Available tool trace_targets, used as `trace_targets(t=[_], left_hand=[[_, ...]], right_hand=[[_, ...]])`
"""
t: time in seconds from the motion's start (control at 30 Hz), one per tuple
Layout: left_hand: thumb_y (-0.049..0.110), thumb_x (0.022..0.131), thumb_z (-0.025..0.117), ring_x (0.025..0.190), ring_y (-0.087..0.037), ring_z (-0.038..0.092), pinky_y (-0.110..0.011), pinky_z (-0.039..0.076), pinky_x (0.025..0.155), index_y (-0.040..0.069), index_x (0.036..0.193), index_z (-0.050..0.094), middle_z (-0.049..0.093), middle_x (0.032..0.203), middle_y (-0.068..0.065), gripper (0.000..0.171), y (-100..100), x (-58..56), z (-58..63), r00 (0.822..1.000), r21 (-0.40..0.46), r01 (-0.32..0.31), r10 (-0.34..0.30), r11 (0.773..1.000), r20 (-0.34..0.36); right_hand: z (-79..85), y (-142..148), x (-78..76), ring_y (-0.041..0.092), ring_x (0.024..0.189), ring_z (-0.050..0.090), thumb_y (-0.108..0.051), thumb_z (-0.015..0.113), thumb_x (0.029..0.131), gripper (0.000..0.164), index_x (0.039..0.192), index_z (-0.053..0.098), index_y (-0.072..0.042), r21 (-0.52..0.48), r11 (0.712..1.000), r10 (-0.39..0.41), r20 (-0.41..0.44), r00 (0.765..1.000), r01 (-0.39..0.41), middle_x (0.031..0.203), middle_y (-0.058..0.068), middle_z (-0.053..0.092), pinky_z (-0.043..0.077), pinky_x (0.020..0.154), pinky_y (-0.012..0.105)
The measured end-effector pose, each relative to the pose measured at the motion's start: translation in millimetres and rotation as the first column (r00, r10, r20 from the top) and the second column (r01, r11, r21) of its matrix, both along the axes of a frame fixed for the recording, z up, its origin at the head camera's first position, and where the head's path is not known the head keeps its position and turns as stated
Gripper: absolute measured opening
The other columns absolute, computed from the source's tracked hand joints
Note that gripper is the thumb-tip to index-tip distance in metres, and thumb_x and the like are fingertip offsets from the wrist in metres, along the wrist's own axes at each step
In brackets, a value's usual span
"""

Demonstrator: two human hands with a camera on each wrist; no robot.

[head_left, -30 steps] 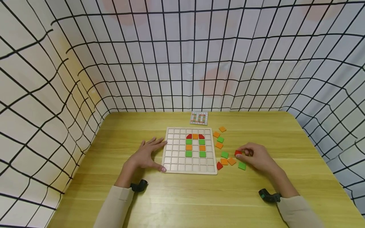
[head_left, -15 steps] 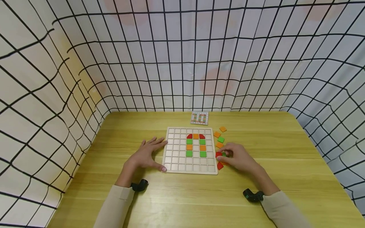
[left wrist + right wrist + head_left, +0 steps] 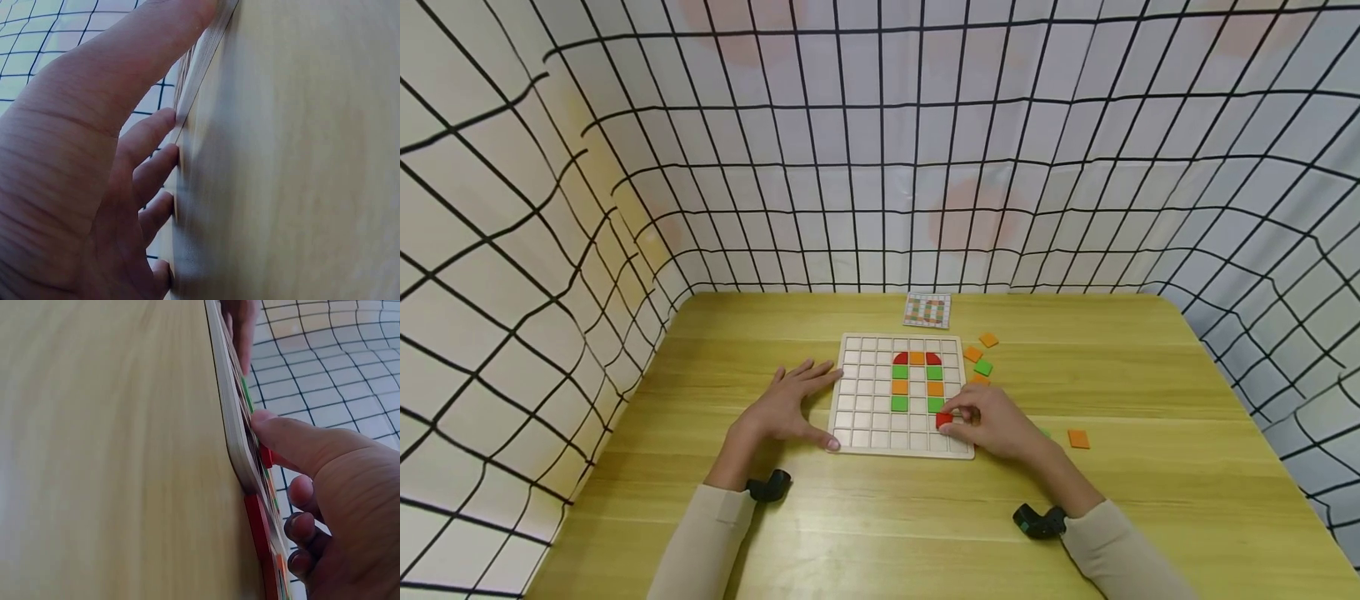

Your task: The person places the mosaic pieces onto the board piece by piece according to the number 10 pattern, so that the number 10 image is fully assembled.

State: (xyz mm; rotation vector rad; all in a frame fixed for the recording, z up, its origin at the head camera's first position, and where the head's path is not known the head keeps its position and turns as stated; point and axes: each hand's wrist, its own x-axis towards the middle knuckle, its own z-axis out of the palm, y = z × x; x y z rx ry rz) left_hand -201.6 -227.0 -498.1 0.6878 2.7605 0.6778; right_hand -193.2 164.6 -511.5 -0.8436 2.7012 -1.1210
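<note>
In the head view a pale gridded board (image 3: 862, 423) lies on the table. Red, orange and green tiles form an arch in its cells. My left hand (image 3: 784, 407) is spread at the board's left edge, fingertips and thumb right at the rim. With thumb and fingers my right hand (image 3: 996, 421) pinches a red tile (image 3: 943, 422) over the board, just below the green tile (image 3: 936, 405) at the foot of the right column. In the right wrist view the thumb (image 3: 287, 434) covers part of that red tile (image 3: 267, 456).
Loose tiles lie right of the board, among them a green tile (image 3: 983, 367) and an orange tile (image 3: 988, 340); my right hand hides others. Another orange tile (image 3: 1078, 439) lies beyond the wrist. A pattern card (image 3: 927, 310) sits behind the board. Black-lined netting (image 3: 880, 208) surrounds the table.
My right hand has carried the red tile left from the loose tiles onto the board's right side. An orange tile now shows farther right on the table. The left hand has stayed put.
</note>
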Motion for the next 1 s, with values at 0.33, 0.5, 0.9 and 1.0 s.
trace_targets(t=[0.33, 0.5, 0.9, 1.0], left_hand=[[0.074, 0.061, 0.087, 0.161, -0.036, 0.012, -0.072, 0.001, 0.124, 0.029, 0.162, 0.036, 0.025, 0.172, 0.000, 0.122, 0, 0.0, 0.4, 1.000, -0.004, -0.005, 0.005, 1.000, 0.008], [0.074, 0.061, 0.087, 0.161, -0.036, 0.012, -0.072, 0.001, 0.124, 0.029, 0.162, 0.036, 0.025, 0.172, 0.000, 0.122, 0, -0.7, -1.3, 1.000, -0.005, -0.006, 0.006, 1.000, 0.002], [0.074, 0.061, 0.087, 0.161, -0.036, 0.012, -0.072, 0.001, 0.123, 0.029, 0.162, 0.036, 0.025, 0.172, 0.001, 0.122, 1, -1.1, 0.6, 1.000, -0.009, -0.002, 0.002, 1.000, 0.008], [0.074, 0.061, 0.087, 0.161, -0.036, 0.012, -0.072, 0.001, 0.124, 0.029, 0.162, 0.036, 0.025, 0.172, 0.001, 0.122, 1, -1.1, 0.0, 1.000, -0.015, -0.004, 0.004, 1.000, 0.009]], right_hand=[[-3.1, -5, 0.9, 0.009, 0.071, 0.051, -0.037, 0.081, 0.089, 0.023, 0.108, 0.080, -0.023, 0.023, 0.999, 0.028, -0.028, 0.999, -0.027, 0.075, -0.011, 0.052, 0.043, 0.065, 0.022], [-3.1, -5, 0.4, 0.010, 0.072, 0.051, -0.036, 0.081, 0.090, 0.024, 0.109, 0.081, -0.022, 0.014, 0.999, 0.038, -0.020, 0.999, -0.038, 0.075, -0.010, 0.053, 0.042, 0.065, 0.022], [3.2, 6, 0.6, 0.011, 0.072, 0.049, -0.030, 0.081, 0.091, 0.020, 0.109, 0.080, -0.021, -0.043, 0.999, -0.020, 0.047, 0.999, 0.022, 0.077, -0.007, 0.053, 0.041, 0.063, 0.023], [3.3, 13, 0.2, 0.012, 0.073, 0.050, -0.029, 0.081, 0.091, 0.020, 0.109, 0.080, -0.020, -0.029, 0.998, -0.049, 0.038, 0.998, 0.050, 0.077, -0.007, 0.054, 0.041, 0.064, 0.024]])
